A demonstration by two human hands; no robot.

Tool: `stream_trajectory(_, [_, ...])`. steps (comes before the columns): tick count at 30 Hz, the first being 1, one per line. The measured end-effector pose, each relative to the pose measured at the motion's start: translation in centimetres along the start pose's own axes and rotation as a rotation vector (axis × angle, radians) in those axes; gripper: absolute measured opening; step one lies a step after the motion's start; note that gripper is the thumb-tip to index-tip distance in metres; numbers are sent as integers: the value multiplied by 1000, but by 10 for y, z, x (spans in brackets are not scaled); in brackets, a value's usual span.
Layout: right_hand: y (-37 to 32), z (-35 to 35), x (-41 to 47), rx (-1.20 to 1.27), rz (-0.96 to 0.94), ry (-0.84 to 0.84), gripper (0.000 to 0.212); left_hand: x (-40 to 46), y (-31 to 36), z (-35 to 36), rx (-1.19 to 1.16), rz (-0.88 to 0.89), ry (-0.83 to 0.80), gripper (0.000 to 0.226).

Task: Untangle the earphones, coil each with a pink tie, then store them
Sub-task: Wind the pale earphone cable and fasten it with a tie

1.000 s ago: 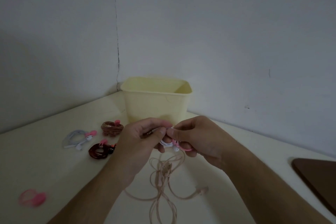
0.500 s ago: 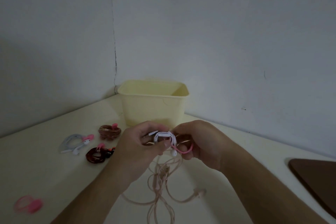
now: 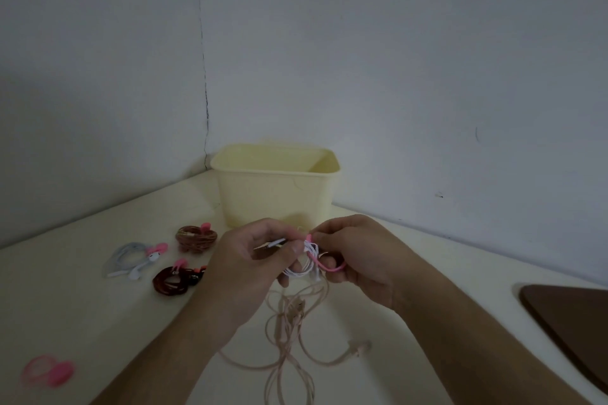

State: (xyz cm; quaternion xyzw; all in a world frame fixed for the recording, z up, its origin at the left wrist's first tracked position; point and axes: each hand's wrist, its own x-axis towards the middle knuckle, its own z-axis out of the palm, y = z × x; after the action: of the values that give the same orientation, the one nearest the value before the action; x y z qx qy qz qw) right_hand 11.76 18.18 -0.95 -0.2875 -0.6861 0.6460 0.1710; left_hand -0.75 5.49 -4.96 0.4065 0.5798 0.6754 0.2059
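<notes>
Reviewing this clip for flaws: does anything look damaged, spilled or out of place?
Nothing looks damaged or spilled. One beige earphone lies loose and uncoiled on the table below the hands, unlike the three tied coils at left. A spare pink tie sits apart, near the left edge.

Three tied coils [image 3: 171,260] are crowding the bench [image 3: 65,299] leftward; loose beige earphones [image 3: 289,332] are sprawling below; the yellow bin [image 3: 276,194] is blocking the corner.

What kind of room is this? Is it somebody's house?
Probably a plain room indoors, maybe a home, though I can't be sure. Bare white walls meet in a corner, and a cream table holds a yellow tub and coiled earphones.
</notes>
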Motion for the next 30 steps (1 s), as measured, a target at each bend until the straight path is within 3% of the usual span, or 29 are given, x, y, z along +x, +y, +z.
stream_trajectory(6, [-4,6,-2,8,-68,71,22,1,-4,-2,77,-3,10,17])
stream_trajectory(11, [-3,8,0,-128,-155,100,24,1,-6,-1,96,-5,-6,19])
stream_trajectory(16, [3,6,5,-365,-358,166,20,1,-7,0,91,-21,-81,25])
stream_trajectory(20, [2,-5,5,-242,-332,-13,8,-1,-6,-2,-166,-138,-178,17])
stream_trajectory(23, [-1,-20,4,-94,-313,-202,37,0,-3,-3,-256,-200,-193,15])
stream_trajectory(27, [-9,-34,-3,-361,-424,-292,49,2,-4,-3,-264,-221,-185,16])
stream_trajectory(30, [-14,-30,-3,-549,-456,-167,39,2,-5,-2,-278,-235,-180,16])
